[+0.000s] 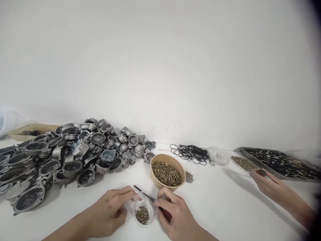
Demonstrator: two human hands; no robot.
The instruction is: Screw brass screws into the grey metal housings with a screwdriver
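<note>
A small clear plastic cup with several brass-coloured screws in it stands on the white table in front of me. My left hand is closed at its left side, the index fingertip over the rim. My right hand grips a screwdriver by its red and black handle, beside the cup's right side. The dark shaft points up and left across the cup. Just behind my right hand is a tan bowl full of similar screws.
Grey metal housings are heaped at left. Behind the bowl lie black rubber rings and a clear plastic bag. At right, another person's hand holds a red and black handle near loose screws and a dark tray of parts.
</note>
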